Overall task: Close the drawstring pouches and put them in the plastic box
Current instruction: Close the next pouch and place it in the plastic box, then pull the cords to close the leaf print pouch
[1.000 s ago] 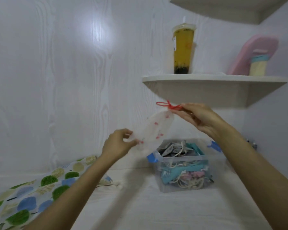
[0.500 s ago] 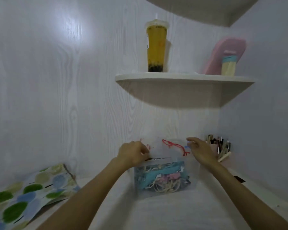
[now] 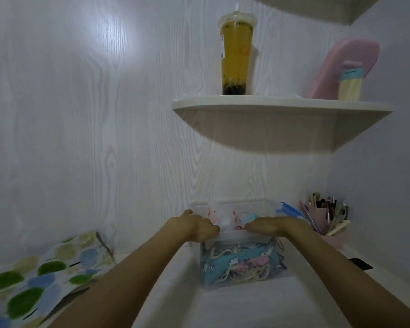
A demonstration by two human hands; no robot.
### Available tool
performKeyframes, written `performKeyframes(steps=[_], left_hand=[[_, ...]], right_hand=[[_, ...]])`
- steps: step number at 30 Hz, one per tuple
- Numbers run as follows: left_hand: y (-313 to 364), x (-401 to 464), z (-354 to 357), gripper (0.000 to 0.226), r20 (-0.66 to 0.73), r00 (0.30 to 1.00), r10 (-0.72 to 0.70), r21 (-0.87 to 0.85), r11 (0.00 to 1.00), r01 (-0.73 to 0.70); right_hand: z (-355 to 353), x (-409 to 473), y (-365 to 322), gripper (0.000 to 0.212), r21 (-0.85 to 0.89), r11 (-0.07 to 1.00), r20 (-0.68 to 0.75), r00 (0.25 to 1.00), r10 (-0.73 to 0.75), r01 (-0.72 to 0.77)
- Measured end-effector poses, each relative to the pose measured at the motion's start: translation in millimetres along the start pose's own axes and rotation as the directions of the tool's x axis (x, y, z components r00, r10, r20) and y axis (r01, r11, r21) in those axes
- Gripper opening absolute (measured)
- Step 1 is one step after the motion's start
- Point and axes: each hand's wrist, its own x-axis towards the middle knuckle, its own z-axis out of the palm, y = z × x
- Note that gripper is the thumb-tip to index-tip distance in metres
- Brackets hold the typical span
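Note:
A white drawstring pouch [image 3: 225, 217] with red marks lies at the top of the clear plastic box [image 3: 244, 284], on the white surface ahead of me. My left hand [image 3: 195, 224] and my right hand [image 3: 276, 224] rest on the pouch from either side, backs up, fingers pointing toward each other and pressing it down at the box's near rim. My fingertips are hidden behind the hands. Several other closed pouches, teal, pink and cream with cords, fill the lower part of the box.
A leaf-patterned cloth [image 3: 40, 268] lies at the left. A pink pen holder [image 3: 327, 221] stands right of the box, whose blue latch [image 3: 288, 209] sticks out. The corner shelf [image 3: 282, 107] above carries a yellow drink cup [image 3: 237, 55] and a pink object [image 3: 341, 69].
Both hands have brought the white pouch down from chest height into the box opening and now press on it. The red drawstring no longer shows.

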Motion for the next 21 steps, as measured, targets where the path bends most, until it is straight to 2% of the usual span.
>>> performKeyframes(steps=[2,3,5,7,9,12,13,15,18,19,21], left_hand=[[1,-3,1,0.059,-0.022,1.0,-0.017,-0.034,0.999,0.016],[3,-9,2,0.055,-0.069,0.997,-0.018,-0.079,0.997,0.013],[10,-26,4,0.043,-0.256,0.966,-0.019,-0.228,0.973,-0.042],[12,-45,9,0.04,-0.462,0.887,-0.014,-0.304,0.942,-0.143],[-3,-66,22,0.04,-0.571,0.819,-0.047,-0.338,0.923,-0.182],[-41,-101,44,0.039,-0.635,0.759,-0.142,-0.385,0.91,-0.151],[-54,-113,50,0.037,-0.64,0.747,-0.18,-0.402,0.907,-0.125],[-88,-142,67,0.035,-0.614,0.745,-0.259,-0.418,0.908,-0.029],[-132,-182,92,0.036,-0.512,0.762,-0.396,-0.428,0.887,0.173],[-142,-191,99,0.037,-0.464,0.763,-0.45,-0.438,0.865,0.244],[-164,-213,118,0.046,-0.306,0.761,-0.571,-0.419,0.799,0.431]], right_hand=[[2,-4,-2,0.064,-0.031,0.999,-0.032,0.999,-0.019,0.018],[7,-9,-3,0.059,-0.091,0.996,-0.104,0.994,-0.029,0.02],[16,-23,-1,0.05,-0.205,0.976,-0.31,0.942,-0.132,0.07],[23,-29,5,0.046,-0.219,0.96,-0.518,0.813,-0.266,0.175],[31,-32,2,0.046,-0.28,0.929,-0.664,0.649,-0.371,0.243],[46,-35,-20,0.038,-0.356,0.87,-0.795,0.38,-0.474,0.341],[51,-38,-29,0.035,-0.364,0.863,-0.82,0.319,-0.476,0.351],[63,-40,-62,0.032,-0.379,0.832,-0.83,0.25,-0.499,0.405],[91,-32,-115,0.031,-0.389,0.752,-0.775,0.251,-0.579,0.532],[102,-28,-128,0.028,-0.389,0.731,-0.745,0.276,-0.608,0.561],[136,-19,-165,0.025,-0.358,0.724,-0.618,0.432,-0.657,0.589]])
